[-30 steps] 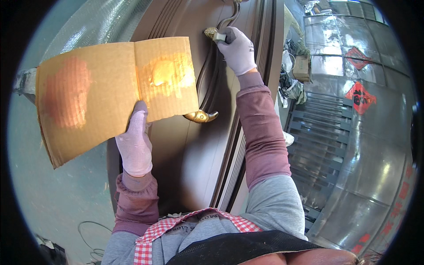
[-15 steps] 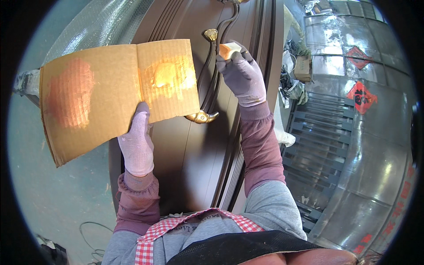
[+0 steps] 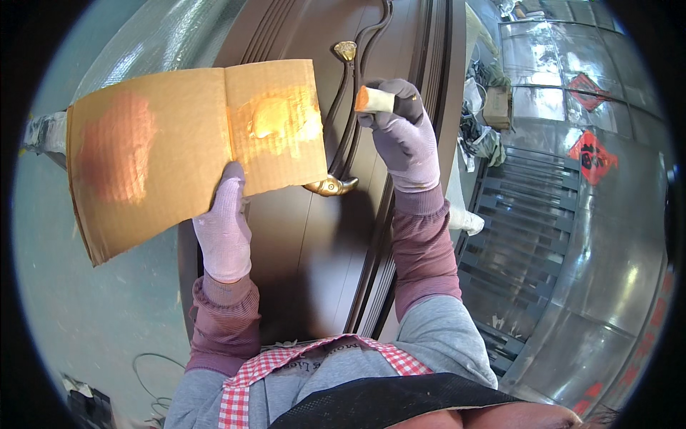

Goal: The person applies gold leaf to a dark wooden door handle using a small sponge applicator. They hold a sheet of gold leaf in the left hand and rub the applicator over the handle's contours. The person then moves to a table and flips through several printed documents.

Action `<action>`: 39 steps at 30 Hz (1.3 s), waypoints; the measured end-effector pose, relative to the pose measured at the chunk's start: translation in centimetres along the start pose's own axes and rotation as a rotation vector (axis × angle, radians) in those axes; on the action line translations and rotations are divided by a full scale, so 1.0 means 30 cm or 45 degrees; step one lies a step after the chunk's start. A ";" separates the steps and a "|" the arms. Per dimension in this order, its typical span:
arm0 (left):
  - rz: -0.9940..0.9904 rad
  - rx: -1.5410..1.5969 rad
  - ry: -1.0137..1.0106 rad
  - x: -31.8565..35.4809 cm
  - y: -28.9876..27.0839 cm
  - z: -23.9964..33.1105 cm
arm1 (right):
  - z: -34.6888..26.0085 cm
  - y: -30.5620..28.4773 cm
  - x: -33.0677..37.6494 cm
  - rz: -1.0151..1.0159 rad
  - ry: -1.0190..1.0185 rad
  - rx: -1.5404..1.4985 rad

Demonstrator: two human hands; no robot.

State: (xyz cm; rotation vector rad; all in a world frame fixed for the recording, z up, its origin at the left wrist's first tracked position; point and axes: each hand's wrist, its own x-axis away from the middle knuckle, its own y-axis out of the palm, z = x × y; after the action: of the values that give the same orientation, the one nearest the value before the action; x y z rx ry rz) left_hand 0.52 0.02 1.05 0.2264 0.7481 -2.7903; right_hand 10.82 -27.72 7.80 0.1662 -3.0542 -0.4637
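Observation:
My left hand, in a pale glove with grey fingertips, is closed on the lower edge of a folded piece of cardboard. A coppery-red paint smear marks the cardboard's left part, and a wet gold paint patch shines on its right part. Between the thumb and fingers of my gloved right hand is a small whitish sponge piece with an orange-stained end facing left. It is held right of the cardboard, above a brown panel with a dark curved handle and gold ornament.
Clear bubble wrap lies at the far left. Right of the panel stand a dark slatted rack and shiny metal sheeting. A small cardboard box sits by bundled bags. A thin cable lies on the floor, lower left.
My right hand has come nearer to me and slightly right, turning so the sponge's stained end points left. My left hand and the cardboard stay nearly in place.

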 end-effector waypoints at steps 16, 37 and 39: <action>0.055 -0.028 0.116 -0.001 0.011 -0.012 | -0.081 0.064 0.058 0.087 -0.363 1.368; 0.003 0.391 -0.236 0.013 0.027 0.008 | -0.093 0.218 0.067 -0.068 -0.072 1.033; 0.036 0.438 -0.232 0.004 0.028 0.025 | -0.088 0.202 0.056 -0.136 -0.101 1.115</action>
State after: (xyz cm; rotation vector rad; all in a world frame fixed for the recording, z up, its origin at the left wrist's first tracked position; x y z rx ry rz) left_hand 0.56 -1.08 1.26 0.0397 0.2188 -2.8469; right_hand 8.72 -22.92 12.18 0.3367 -3.0877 0.9054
